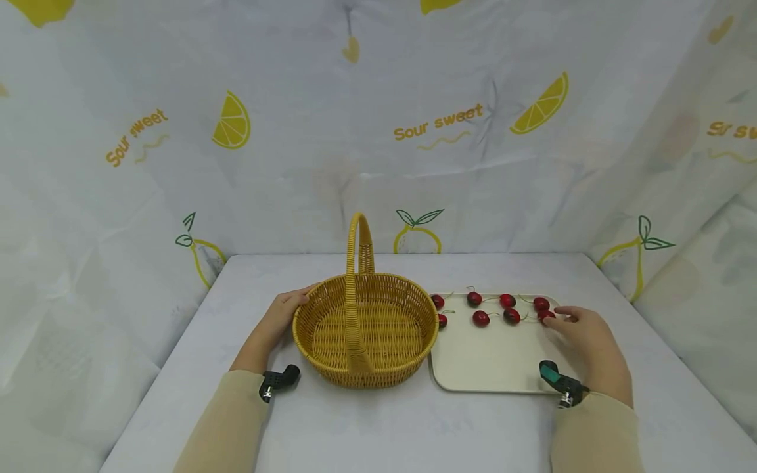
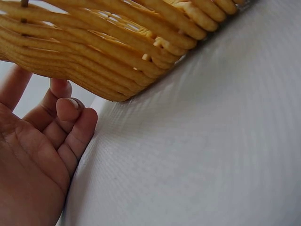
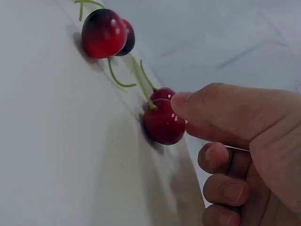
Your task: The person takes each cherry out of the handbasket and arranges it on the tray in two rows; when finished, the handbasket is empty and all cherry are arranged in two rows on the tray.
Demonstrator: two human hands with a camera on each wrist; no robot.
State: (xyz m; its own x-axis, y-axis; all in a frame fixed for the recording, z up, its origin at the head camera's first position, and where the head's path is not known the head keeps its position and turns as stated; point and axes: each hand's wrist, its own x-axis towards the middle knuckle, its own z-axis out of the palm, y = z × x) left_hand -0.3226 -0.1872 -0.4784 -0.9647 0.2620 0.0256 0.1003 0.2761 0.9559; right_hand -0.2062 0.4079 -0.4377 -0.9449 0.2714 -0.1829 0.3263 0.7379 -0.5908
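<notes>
A yellow woven basket (image 1: pixel 367 378) with a tall arched handle stands mid-table. My left hand (image 1: pixel 278 322) holds its left rim. In the left wrist view, the basket's side (image 2: pixel 94 61) hangs over that hand's curled fingers; the thumb's hold is hidden. At the far right corner of a cream tray (image 1: pixel 491 368), my right hand (image 1: pixel 591 338) pinches a dark red cherry (image 3: pixel 163 123) between thumb and index finger. Its green stem points up in the right wrist view, and the cherry appears low against the tray. Another cherry (image 3: pixel 163 93) sits right behind it.
More cherries with stems, among them one red cherry (image 1: pixel 481 318) and another (image 1: pixel 474 298), lie in two rows along the tray's back. The basket's right side overlaps the tray's left edge in view. A lemon-print cloth (image 1: pixel 378 151) hangs behind the white table (image 1: pixel 331 433).
</notes>
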